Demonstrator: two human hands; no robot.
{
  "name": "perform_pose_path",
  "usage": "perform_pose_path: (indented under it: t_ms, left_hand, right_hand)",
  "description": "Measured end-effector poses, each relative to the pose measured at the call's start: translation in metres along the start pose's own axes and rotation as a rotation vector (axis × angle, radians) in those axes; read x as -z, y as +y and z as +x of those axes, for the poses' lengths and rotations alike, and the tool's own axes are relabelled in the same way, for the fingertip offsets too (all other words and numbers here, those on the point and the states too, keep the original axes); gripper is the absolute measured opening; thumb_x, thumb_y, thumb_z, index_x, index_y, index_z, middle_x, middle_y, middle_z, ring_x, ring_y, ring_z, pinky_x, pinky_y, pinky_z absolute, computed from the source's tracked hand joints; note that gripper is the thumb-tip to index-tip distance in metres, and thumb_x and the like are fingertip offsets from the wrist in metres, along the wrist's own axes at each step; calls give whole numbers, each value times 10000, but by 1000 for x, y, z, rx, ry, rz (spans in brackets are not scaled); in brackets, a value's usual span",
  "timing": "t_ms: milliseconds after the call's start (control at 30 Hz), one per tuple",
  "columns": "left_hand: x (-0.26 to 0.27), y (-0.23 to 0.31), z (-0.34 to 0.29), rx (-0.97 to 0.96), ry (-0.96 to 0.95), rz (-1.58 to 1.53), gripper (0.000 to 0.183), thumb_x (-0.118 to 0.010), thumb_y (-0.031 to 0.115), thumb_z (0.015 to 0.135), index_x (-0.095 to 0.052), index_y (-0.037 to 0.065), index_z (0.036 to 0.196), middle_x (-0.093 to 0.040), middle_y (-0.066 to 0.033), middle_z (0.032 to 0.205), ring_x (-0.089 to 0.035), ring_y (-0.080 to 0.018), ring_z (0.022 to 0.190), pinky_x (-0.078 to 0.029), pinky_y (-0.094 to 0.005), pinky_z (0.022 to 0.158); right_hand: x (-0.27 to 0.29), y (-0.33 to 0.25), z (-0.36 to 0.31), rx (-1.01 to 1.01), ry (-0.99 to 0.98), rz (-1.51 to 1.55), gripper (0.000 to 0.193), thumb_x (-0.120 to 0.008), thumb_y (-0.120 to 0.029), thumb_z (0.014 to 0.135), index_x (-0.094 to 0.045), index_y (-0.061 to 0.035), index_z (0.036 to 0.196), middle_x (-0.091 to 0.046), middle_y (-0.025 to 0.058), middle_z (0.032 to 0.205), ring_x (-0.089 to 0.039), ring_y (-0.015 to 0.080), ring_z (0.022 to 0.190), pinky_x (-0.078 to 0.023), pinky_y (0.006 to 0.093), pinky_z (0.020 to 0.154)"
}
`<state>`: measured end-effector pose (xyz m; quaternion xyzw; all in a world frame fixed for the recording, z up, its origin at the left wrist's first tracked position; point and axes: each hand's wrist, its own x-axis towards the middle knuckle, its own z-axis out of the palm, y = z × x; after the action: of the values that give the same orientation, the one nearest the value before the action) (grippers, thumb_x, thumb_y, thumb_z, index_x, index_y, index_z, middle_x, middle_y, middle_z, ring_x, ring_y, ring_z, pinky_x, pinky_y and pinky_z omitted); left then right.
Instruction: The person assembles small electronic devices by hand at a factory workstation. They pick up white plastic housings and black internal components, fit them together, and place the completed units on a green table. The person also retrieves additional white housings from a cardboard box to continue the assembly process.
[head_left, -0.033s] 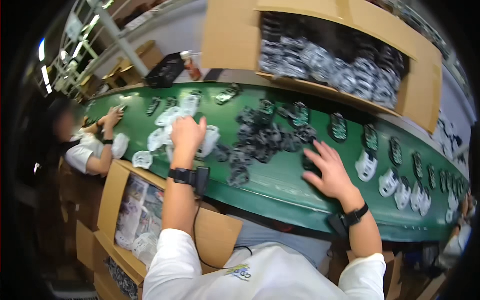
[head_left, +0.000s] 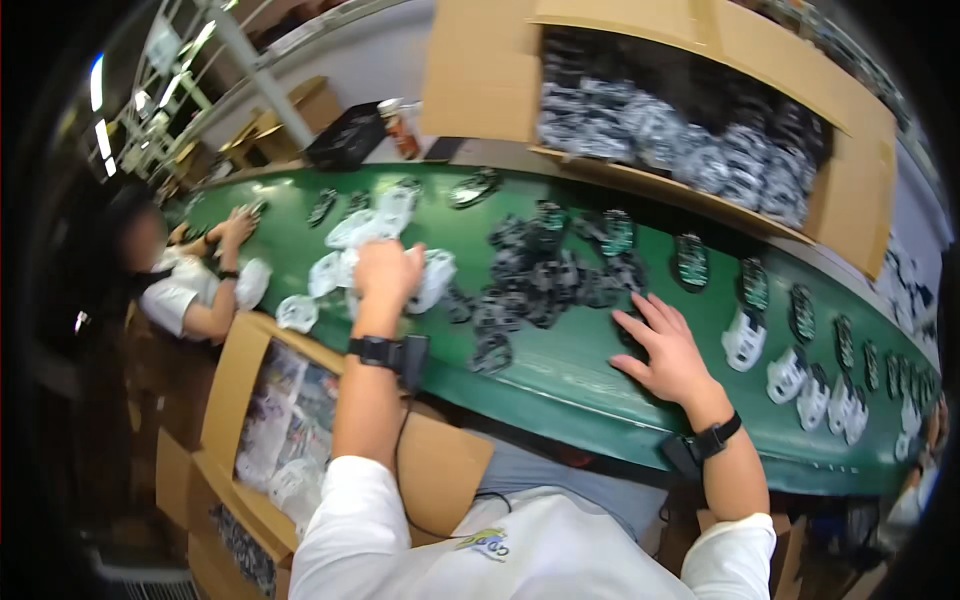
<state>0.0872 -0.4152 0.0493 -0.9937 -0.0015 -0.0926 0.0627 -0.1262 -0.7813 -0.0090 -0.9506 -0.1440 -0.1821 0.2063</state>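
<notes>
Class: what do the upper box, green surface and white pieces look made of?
Upper box: matt cardboard, judging by its tan folding flaps. Green surface: perhaps smooth rubber or plastic, given its soft sheen. White pieces: probably moulded plastic, given their similar pale shapes; finish unclear.

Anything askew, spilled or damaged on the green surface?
Only the jumbled heap of dark grey irregular pieces stands out: it sprawls across the long green work surface, while oblong dark green parts to its right form a spaced row. May be normal. No liquid spill visible; fine damage can't be judged.
</notes>
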Motion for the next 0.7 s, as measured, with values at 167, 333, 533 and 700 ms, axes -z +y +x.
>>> perform_pose_path:
  t_ms: [167,333,533,700]
  left_hand:
    - [-6,-1,-9,-135,-100,-168,555,-579,568,947,-767,71,1106,-725,-249,1037,-705,-416,981,-555,-511,869]
    - [-9,8,-26,-54,-73,-239,553,-591,546,946,-663,78,1232,-722,-236,1071,-703,-400,1006,-534,-487,905]
    - [9,19,-27,-199,333,-660,535,-767,373,865,-625,-7,1214,-680,-244,1119,-666,-381,1046,-531,-461,928]
    - [55,146,-91,-721,96,-1229,672,-829,253,773,-568,-16,1330,-551,-166,1113,-583,-286,1036,-514,-377,902]
  right_hand:
    - [-2,9,0,-177,180,171,242,-731,-181,912,-727,-51,1116,-731,150,1066,-691,295,983,-541,381,888]
    - [-2,40,-30,-735,402,1261,303,-533,-248,1090,-688,12,1095,-695,11,919,-636,119,808,-499,255,705]
    - [12,22,-26,-414,188,13,413,-724,-175,897,-658,-57,1287,-703,169,1187,-639,351,1125,-499,443,969]
    - [51,37,-43,-205,-123,190,678,-803,-79,750,-589,-44,1392,-501,197,1511,-479,381,1381,-410,444,1147]
